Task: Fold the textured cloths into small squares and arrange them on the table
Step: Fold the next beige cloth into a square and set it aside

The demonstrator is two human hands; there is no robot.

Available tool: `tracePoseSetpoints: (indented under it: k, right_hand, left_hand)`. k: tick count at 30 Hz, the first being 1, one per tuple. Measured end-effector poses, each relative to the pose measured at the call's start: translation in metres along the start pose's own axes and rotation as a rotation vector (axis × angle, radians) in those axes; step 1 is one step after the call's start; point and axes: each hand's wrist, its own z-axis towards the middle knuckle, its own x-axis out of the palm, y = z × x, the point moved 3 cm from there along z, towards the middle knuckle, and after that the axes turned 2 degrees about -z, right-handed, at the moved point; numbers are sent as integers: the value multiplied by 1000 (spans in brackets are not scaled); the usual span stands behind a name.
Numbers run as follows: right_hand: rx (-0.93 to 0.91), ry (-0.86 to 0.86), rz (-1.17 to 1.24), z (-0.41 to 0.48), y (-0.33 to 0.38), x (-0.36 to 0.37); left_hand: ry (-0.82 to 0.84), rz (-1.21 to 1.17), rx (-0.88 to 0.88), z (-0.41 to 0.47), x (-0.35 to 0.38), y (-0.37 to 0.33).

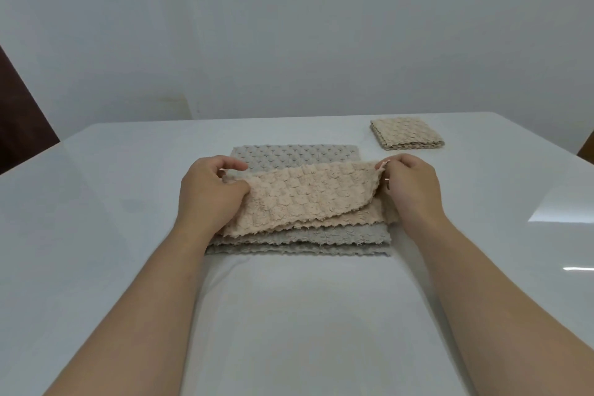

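Peach cloth (302, 199) is mid-table, lying on the grey cloths (299, 239). Its far edge is raised off the pile and its near zigzag edge rests just short of the pile's near edge. A second peach layer shows under the flap on the 3 o'clock side. Left hand (209, 190) is at the cloth's 9 o'clock end, thumb on top and fingers curled under, clamped on the edge. Right hand (411, 186) is at the 3 o'clock end, fingertips pinched on the far corner and holding it up. So both hands grip this one cloth, with a slight sag between them. I read this as the first half-fold in hand, top layer coming toward 6 o'clock. From one frame I can't rule out a lift-off or a re-square. Next move needs the edges laid flush on the lower layer, corners matched and the crease pressed flat. Then a cross fold from 9 to 3 gives a square. It has to stay light so the grey layers underneath don't drag. The grey pile shows again at 12 o'clock beyond the hands, unfolded. One finished folded square (406, 133) sits at 1 o'clock, well apart, so I judge one done, one in hand and the grey ones pending. White glossy table (96, 202) is under it all, and there's a dark brown object (19, 112) off its 9 o'clock edge.
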Motion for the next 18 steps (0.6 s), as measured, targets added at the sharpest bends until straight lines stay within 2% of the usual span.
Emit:
tracePoseSetpoints:
  k: [5,9,15,18]
  right_hand:
    - [-20,-10,-50,-1,1,-3]
    - [-41,8,-139,-2,1,0]
    - [29,31,-166,-4,6,-3]
    - [-36,9,-281,-4,5,-4]
  left_hand:
    - [-16,180,-89,3,-6,5]
    - [-3,193,-111,1,-9,1]
    - [109,237,-173,0,-6,3]
    - [133,239,-184,-1,-4,3]
